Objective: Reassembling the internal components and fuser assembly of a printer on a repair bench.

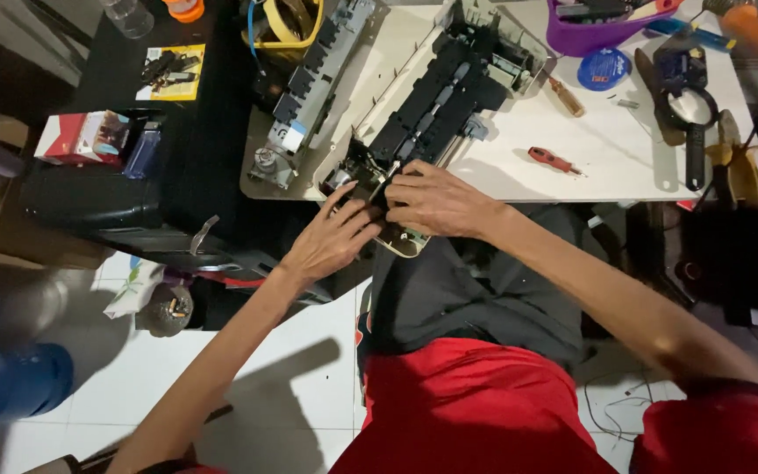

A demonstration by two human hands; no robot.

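The long beige-and-black plastic printer mechanism (436,96) lies on the white surface (607,149), its long axis running from one o'clock down to seven o'clock. Both hands meet at its near end over the surface's edge: the right hand (436,200) pinches a black part there, and the left hand (331,239), at seven o'clock from it, has its fingers curled against the same end.

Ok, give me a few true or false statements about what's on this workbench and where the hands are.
1. Both hands, the left hand and the right hand, are on the near end of the opened printer. True.
2. The red screwdriver is held in the right hand. False: it lies on the white table, apart from the hands.
3. A magnifying glass lies on the table. True.
4. The bowl at the far edge is green. False: it is purple.
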